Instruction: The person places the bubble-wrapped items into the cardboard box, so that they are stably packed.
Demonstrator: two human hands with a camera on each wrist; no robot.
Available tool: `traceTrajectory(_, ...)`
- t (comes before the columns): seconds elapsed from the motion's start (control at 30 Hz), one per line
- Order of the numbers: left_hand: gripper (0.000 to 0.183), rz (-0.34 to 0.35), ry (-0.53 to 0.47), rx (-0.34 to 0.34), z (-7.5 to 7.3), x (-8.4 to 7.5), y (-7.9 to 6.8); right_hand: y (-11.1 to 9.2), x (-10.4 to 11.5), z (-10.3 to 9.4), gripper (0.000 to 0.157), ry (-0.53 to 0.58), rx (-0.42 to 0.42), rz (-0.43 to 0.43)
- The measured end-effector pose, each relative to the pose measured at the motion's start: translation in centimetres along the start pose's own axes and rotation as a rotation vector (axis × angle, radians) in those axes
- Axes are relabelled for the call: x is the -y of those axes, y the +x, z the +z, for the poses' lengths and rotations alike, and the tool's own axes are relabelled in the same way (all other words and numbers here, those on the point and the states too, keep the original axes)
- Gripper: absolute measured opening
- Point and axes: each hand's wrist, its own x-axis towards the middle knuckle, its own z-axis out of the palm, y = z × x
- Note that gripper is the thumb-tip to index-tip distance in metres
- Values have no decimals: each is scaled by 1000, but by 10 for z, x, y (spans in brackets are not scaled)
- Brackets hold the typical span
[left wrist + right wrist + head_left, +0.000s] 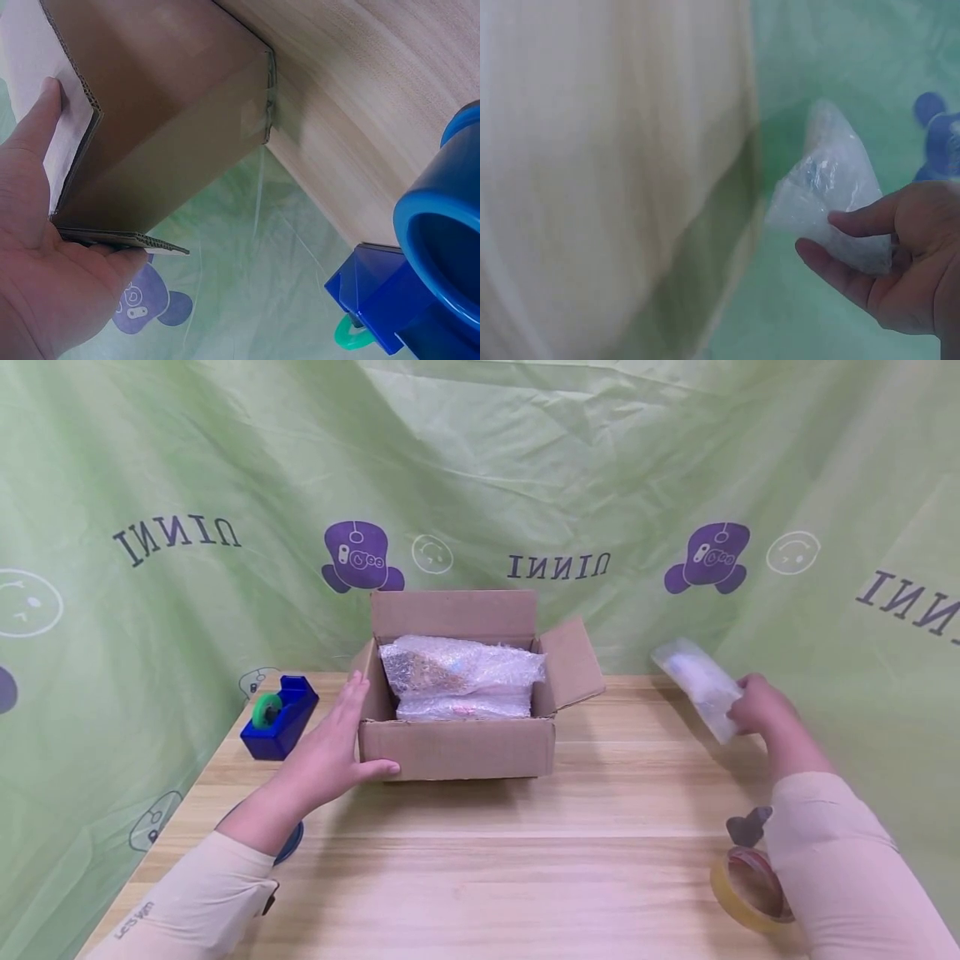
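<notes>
A cardboard box [457, 752] with raised flaps stands on the wooden table, holding bubble-wrapped packages [468, 664] that rise near its rim. My left hand [333, 756] rests at the box's near left corner, fingers extended along the left flap and thumb across the front. In the left wrist view, its thumb lies on one flap [34, 45] and its fingers are against another. Off to the right, my right hand [765, 710] pinches a small bubble-wrap packet [825, 195] between thumb and fingers, above the table's far right edge. What the packet contains is hidden.
Left of the box is a blue tape dispenser [277, 727] with a green roll. A round blue object [442, 217] sits nearer, partly behind my left forearm. A roll of yellowish tape [738, 902] and a dark object [746, 827] lie by my right sleeve. Green curtain surrounds the table.
</notes>
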Motion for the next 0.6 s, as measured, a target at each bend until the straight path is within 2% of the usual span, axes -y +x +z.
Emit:
traceTrajectory(0.27,128,-2,6,1,-1,0,0,-4,47,-9,72,111,-23,-113)
traceTrajectory(0.6,128,-5,6,12,-1,0,2,-30,115,-20,60,89,-121,-286)
